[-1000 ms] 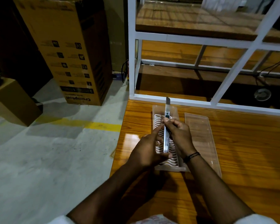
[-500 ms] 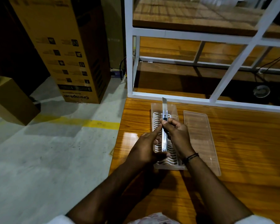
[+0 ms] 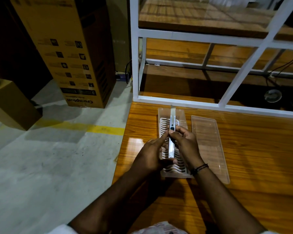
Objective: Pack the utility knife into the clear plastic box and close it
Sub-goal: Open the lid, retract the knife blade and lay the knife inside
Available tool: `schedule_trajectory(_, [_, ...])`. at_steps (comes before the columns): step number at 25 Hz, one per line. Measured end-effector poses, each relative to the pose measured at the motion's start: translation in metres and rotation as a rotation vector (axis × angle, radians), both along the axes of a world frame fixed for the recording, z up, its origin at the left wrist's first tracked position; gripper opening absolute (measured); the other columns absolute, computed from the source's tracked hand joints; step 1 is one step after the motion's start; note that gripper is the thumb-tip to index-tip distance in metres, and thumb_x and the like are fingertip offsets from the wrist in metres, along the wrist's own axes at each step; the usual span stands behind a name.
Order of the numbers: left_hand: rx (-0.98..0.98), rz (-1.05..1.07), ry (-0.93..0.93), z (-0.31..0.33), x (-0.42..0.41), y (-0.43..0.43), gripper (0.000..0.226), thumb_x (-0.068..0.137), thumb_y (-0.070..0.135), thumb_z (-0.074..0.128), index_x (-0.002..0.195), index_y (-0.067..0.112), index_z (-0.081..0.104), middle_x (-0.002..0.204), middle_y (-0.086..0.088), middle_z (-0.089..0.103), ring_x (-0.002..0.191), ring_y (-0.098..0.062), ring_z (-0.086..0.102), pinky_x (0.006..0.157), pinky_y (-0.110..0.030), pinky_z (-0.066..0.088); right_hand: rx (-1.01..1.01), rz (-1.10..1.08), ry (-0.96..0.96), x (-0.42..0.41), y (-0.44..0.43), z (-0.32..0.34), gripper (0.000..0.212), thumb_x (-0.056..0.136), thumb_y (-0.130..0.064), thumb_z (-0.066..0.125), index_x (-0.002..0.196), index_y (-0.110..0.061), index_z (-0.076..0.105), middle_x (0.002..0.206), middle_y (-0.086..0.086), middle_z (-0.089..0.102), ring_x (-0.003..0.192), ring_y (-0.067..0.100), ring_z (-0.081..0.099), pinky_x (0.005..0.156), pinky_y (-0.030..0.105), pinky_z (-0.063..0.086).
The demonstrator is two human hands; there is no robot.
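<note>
Nearest us, our left hand [image 3: 150, 157] and right hand [image 3: 184, 146] meet over the wooden table [image 3: 243, 166], both closed on the utility knife [image 3: 172, 132]. The left fingers pinch its near end and side; the right thumb presses near the dark slider. The knife points away from us with its blade out, held above the clear plastic box [image 3: 181, 119], whose floor shows a white wavy pattern. Just right of the box lies its clear lid [image 3: 210, 146], flat and apart from it. A dark band [image 3: 200, 167] circles our right wrist. Beyond stands a white frame [image 3: 135, 65]. Farther left, on the floor, a tall carton [image 3: 71, 48] reads "Crompton", printed upside down.
</note>
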State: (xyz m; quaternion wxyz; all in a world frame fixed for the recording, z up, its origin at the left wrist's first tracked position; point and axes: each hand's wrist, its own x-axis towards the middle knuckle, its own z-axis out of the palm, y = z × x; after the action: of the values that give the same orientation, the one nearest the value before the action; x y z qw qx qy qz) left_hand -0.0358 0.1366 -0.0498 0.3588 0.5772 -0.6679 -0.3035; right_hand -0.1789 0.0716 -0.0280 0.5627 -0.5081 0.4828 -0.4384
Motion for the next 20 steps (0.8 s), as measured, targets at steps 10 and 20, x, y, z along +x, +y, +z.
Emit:
schedule_trajectory(10, [-0.059,0.003,-0.038,-0.017,0.001,-0.001,0.097,0.079,0.070,0.071,0.159,0.038,0.028,0.125,0.001,0.068,0.111,-0.015,0.060,0.095,-0.034,0.053,0.031,-0.005,0.023,-0.002,0.007,0.000,0.020,0.095,-0.008,0.064,0.108,-0.020,0.074,0.106,0.003,0.079,0.103,0.022,0.075,0.092,0.039,0.059])
schedule_trajectory(20, [-0.103,0.020,-0.036,-0.022,0.000,-0.001,0.092,0.081,0.066,0.069,0.159,0.033,0.032,0.124,-0.002,0.069,0.107,-0.015,0.060,0.086,-0.020,0.044,0.042,0.059,-0.006,-0.006,0.020,0.002,0.028,0.095,0.000,0.060,0.118,-0.011,0.071,0.111,0.007,0.078,0.103,0.023,0.075,0.079,0.031,0.060])
